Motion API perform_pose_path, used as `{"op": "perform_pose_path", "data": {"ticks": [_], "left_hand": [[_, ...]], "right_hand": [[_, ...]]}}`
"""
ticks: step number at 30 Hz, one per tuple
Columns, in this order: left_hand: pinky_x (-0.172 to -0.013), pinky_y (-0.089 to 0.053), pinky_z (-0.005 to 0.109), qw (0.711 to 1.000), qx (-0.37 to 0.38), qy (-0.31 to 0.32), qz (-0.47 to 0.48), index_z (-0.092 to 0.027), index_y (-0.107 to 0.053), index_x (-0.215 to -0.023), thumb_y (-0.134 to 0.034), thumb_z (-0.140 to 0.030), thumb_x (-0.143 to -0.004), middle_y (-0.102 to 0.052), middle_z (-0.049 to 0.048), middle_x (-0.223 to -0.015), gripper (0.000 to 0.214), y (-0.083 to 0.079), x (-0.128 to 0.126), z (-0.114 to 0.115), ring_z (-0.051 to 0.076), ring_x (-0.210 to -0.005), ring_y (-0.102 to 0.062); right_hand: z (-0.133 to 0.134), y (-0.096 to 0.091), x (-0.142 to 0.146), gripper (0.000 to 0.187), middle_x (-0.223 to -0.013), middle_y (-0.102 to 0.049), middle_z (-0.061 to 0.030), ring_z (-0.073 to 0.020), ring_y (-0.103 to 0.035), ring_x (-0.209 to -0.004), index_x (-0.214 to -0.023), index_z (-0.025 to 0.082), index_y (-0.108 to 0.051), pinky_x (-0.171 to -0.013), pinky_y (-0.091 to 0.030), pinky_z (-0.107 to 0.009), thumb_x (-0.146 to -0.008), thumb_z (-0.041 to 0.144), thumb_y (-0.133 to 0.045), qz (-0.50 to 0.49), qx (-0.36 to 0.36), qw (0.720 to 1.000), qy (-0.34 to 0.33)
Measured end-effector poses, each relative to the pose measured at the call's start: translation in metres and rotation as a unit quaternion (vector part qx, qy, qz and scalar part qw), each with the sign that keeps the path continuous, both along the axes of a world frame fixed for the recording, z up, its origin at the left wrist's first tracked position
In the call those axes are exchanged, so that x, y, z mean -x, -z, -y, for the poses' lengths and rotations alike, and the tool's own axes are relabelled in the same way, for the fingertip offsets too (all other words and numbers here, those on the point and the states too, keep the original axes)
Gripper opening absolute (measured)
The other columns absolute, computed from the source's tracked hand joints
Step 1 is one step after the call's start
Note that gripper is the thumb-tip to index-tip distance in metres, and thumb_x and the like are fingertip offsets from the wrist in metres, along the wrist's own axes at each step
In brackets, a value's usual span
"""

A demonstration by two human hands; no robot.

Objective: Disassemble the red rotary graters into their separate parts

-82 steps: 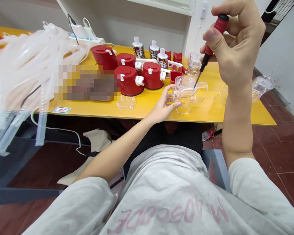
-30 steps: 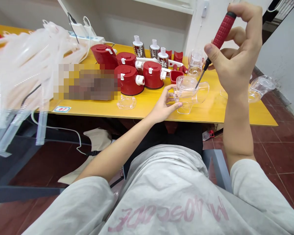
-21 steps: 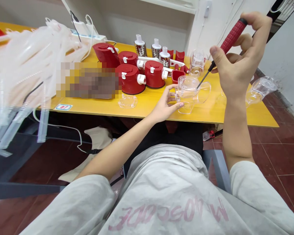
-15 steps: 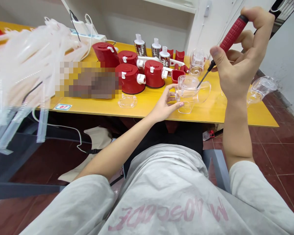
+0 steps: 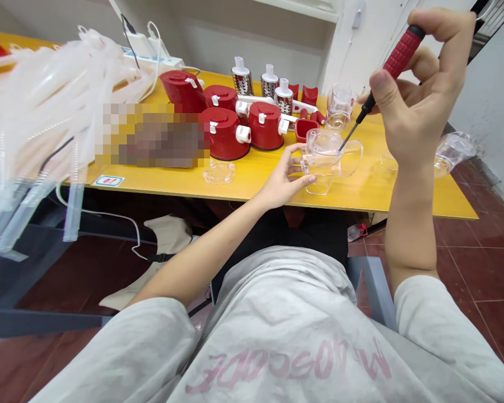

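Observation:
My left hand [image 5: 284, 180] grips the near side of a clear plastic housing [image 5: 331, 161] that stands on the yellow table [image 5: 252, 182]. Above it my right hand [image 5: 420, 106] is closed round a screwdriver with a red ribbed handle [image 5: 397, 51]. The tool leans to the right and its thin dark shaft [image 5: 349, 137] points down into the housing's open top.
Several red round bodies [image 5: 223, 130] and metal grater drums [image 5: 271, 87] stand behind the housing. A clear lid [image 5: 219, 173] lies near the front edge, more clear parts [image 5: 449, 150] at the right end. A heap of white plastic tubes [image 5: 37, 117] fills the left. A power strip [image 5: 151, 56] lies at the back.
The screwdriver has tipped from nearly upright to leaning right, and my right hand has shifted a little right. My left hand stays on the clear housing.

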State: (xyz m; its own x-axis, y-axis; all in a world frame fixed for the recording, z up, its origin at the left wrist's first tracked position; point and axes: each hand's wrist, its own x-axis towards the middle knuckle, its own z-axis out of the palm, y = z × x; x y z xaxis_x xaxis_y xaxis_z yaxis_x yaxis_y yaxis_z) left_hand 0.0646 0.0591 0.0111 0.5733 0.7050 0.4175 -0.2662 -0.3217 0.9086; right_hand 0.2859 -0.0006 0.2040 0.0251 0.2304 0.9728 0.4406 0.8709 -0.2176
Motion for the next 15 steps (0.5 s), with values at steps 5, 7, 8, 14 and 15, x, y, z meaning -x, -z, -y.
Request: {"op": "perform_pose_path", "data": {"ticks": [5,7,8,14,15], "left_hand": [[-0.106,-0.065,0.041,1.0,-0.005,0.002,0.015,-0.042,-0.05,-0.163,-0.098,-0.058,-0.09,-0.071,0.0086,-0.139,0.089,0.005,-0.001,-0.003,0.027,-0.125,-0.076],[-0.108,-0.065,0.043,1.0,-0.005,0.003,0.014,-0.042,-0.05,-0.163,-0.098,-0.058,-0.09,-0.071,0.0087,-0.14,0.089,0.005,-0.001,-0.003,0.027,-0.126,-0.076],[-0.109,-0.065,0.044,1.0,-0.005,0.005,0.013,-0.042,-0.049,-0.164,-0.098,-0.058,-0.09,-0.071,0.0087,-0.14,0.089,0.005,-0.001,-0.003,0.028,-0.126,-0.076],[-0.111,-0.064,0.046,1.0,-0.006,0.008,0.007,-0.042,-0.05,-0.163,-0.097,-0.059,-0.09,-0.07,0.0083,-0.139,0.089,0.003,-0.001,-0.003,0.028,-0.126,-0.075],[-0.111,-0.064,0.045,1.0,-0.004,0.007,0.008,-0.042,-0.05,-0.163,-0.097,-0.059,-0.09,-0.07,0.0083,-0.14,0.089,0.003,-0.001,-0.003,0.027,-0.126,-0.075]], "right_hand": [[-0.015,-0.021,0.002,0.039,-0.093,-0.06,-0.0014,-0.0148,-0.059,-0.079,-0.107,0.031,-0.083,-0.059,-0.046,-0.03,-0.094,0.067,-0.092,-0.009,-0.089,0.996,0.021],[-0.013,-0.025,-0.002,0.043,-0.094,-0.064,-0.0006,-0.0148,-0.062,-0.073,-0.111,0.031,-0.081,-0.059,-0.049,-0.032,-0.097,0.071,-0.086,0.022,-0.062,0.998,0.006],[-0.01,-0.026,-0.004,0.043,-0.097,-0.068,-0.0006,-0.0163,-0.065,-0.073,-0.117,0.033,-0.08,-0.059,-0.053,-0.034,-0.1,0.071,-0.083,0.038,-0.03,0.999,-0.002],[0.006,-0.022,-0.007,0.038,-0.122,-0.083,-0.0025,-0.0264,-0.079,-0.1,-0.133,0.042,-0.078,-0.072,-0.066,-0.042,-0.108,0.07,-0.069,0.035,0.09,0.995,0.011],[0.003,-0.022,-0.007,0.039,-0.119,-0.082,-0.0036,-0.0254,-0.077,-0.1,-0.129,0.04,-0.081,-0.072,-0.065,-0.04,-0.107,0.07,-0.07,0.029,0.065,0.997,0.016]]}}
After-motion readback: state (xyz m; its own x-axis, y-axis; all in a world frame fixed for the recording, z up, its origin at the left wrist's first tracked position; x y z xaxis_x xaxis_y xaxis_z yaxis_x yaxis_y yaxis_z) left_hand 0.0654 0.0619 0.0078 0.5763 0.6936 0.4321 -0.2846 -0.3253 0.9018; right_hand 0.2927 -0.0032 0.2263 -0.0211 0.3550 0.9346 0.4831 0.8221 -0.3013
